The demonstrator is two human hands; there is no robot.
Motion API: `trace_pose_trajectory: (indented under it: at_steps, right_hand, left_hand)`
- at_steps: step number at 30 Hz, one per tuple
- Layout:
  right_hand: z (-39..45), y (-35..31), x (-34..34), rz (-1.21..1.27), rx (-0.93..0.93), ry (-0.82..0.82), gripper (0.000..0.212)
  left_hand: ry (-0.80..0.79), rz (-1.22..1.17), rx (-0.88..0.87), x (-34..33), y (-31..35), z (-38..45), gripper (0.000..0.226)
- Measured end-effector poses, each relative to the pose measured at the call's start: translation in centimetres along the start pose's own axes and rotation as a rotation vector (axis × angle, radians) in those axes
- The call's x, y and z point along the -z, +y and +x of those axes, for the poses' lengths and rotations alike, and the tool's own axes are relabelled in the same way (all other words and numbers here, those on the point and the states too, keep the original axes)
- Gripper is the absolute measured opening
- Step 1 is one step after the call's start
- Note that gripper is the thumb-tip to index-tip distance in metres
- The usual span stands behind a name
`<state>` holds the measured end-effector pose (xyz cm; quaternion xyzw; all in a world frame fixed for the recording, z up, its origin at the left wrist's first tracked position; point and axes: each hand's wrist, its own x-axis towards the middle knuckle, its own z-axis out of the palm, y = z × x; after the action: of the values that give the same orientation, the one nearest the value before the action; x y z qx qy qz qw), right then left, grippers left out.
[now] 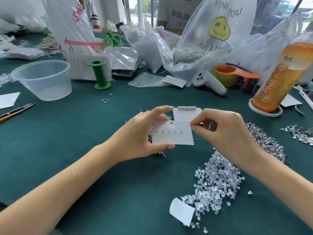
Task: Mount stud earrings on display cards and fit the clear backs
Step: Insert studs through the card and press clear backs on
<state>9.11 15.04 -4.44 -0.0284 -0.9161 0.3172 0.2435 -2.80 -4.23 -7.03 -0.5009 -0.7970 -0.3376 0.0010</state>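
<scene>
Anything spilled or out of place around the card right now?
A few stray studs lie alone on the cloth near the green spool, apart from the main stud pile. The clear backs spread loosely below the right hand.

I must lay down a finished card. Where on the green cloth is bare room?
Bare cloth lies left of the left hand, bordered by the clear plastic tub and the yellow-handled snips. Right of the right hand is crowded: the heap of clear earring backs and the pile of metal studs.
</scene>
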Motion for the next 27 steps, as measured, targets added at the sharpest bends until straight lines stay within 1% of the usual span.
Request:
trace_pose_trajectory:
  at_steps: [14,22,24,27]
  right_hand:
    - [-0.31,-0.47,-0.15,-0.123,0.072,-0.030,0.015]
    - [-0.30,-0.42,-0.28,-0.188,0.155,-0.042,0.014]
    - [-0.30,-0.28,-0.42,-0.167,0.159,-0.057,0.015]
    - [-0.36,-0.11,-0.37,-0.075,0.081,-0.027,0.019]
  left_hand:
    - [0.008,-0.040,0.030,0.13,-0.09,-0.12,0.079]
    - [-0.002,-0.055,0.029,0.13,0.06,-0.13,0.079]
    - [0.000,-0.057,0.028,0.15,0.08,-0.13,0.079]
    - [0.003,-0.072,0.032,0.17,0.10,-0.13,0.079]
